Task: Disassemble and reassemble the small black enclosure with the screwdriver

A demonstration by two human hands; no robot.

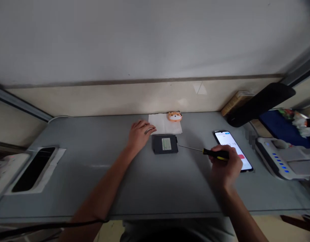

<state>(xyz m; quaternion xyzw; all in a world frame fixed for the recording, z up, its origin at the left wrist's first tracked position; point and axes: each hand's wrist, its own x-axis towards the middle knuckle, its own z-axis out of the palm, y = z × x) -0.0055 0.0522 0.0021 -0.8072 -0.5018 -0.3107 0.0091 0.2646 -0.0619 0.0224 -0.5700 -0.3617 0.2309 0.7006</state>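
Note:
A screwdriver [215,154] with a black and yellow handle is gripped in my right hand [227,166]. Its thin shaft points left, with the tip just off the right side of a dark flat box [158,145] that bears a pale label. My left hand [141,134] rests at the box's upper left, by a white paper sheet [165,126]. Its fingers are pinched together around a small greyish piece, too small to name. An orange animal-faced case [175,116] sits on the paper's back right corner.
A lit phone [230,141] lies partly behind my right hand. Farther right are a white device [273,159] with blue lights, a black cylindrical object [261,104] and a brown block [237,101]. A dark-screened phone [35,168] lies on paper at the left of the grey table [134,195].

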